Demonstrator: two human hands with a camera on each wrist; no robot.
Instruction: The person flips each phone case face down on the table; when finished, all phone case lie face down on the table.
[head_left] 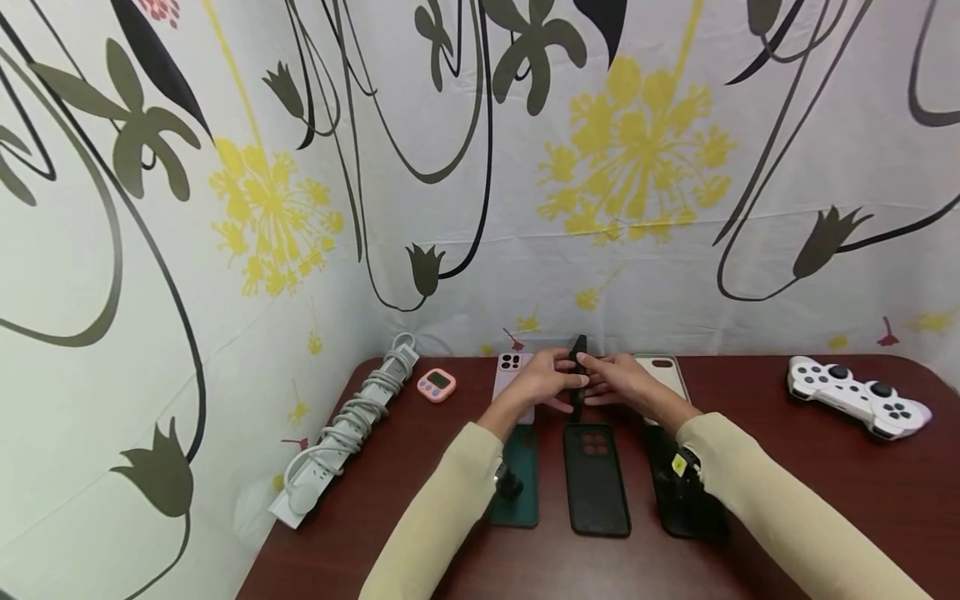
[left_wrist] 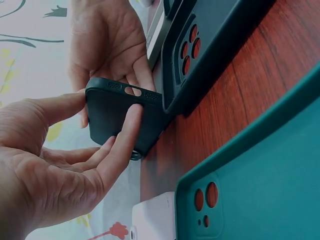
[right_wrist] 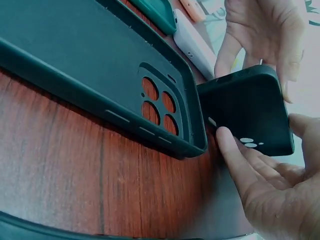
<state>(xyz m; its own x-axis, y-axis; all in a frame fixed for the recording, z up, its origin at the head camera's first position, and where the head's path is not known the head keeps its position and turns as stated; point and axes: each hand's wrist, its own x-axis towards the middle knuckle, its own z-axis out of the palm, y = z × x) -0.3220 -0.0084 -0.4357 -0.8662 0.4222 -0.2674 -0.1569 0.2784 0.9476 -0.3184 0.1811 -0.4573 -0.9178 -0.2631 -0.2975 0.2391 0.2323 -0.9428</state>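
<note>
A black phone case (head_left: pixel 577 379) stands on edge near the back of the table, between my two hands. My left hand (head_left: pixel 542 381) pinches it from the left; in the left wrist view its fingers touch the end with the port cut-out and the back. My right hand (head_left: pixel 621 379) holds the opposite side, and in the right wrist view its finger lies by the camera holes. Just in front lies another black case (head_left: pixel 597 479), inner side up, with a teal case (head_left: pixel 525 479) to its left and a dark case (head_left: pixel 678 492) under my right forearm.
Behind my left hand is a pale lilac case (head_left: pixel 501 375); a cream case (head_left: pixel 678 379) lies behind the right. A cord-wrapped power strip (head_left: pixel 352 425) and a pink timer (head_left: pixel 437 385) are at the left, a white game controller (head_left: pixel 855 397) at the right. A patterned cloth borders the table.
</note>
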